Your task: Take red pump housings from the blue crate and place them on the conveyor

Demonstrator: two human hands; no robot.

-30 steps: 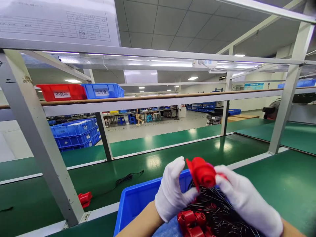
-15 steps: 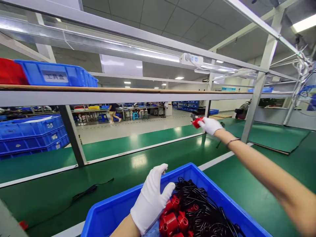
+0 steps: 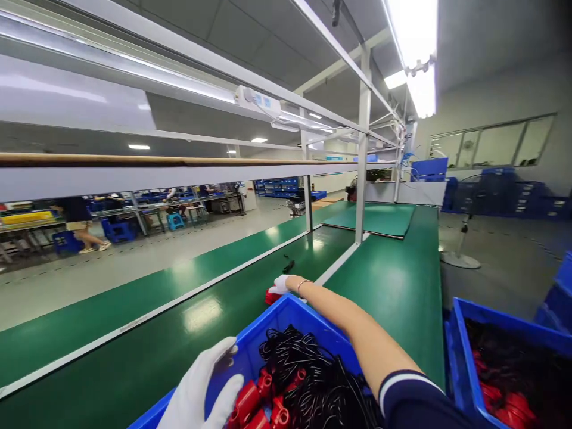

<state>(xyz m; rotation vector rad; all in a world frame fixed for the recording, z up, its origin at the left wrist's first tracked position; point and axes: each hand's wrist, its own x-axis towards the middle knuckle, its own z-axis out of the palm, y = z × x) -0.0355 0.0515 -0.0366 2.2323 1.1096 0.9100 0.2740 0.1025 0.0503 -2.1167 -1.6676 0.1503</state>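
Right hand (image 3: 281, 284) closed on red part (image 3: 270, 297), at belt (image 3: 250, 280), 12 o'clock from blue bin (image 3: 286, 310): set down gently. Left hand (image 3: 201, 390) open, empty, resting on bin edge.

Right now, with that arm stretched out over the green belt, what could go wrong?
The right hand sets a red part at the far corner of the blue bin; so close to the wall, it might catch there. The black cables lie tangled around the red parts by the left hand, so lifting one may drag others out.

A bin (image 3: 286, 313) sits at bottom centre, parts (image 3: 263, 402) inside; a second bin (image 3: 460, 351) sits lower right.
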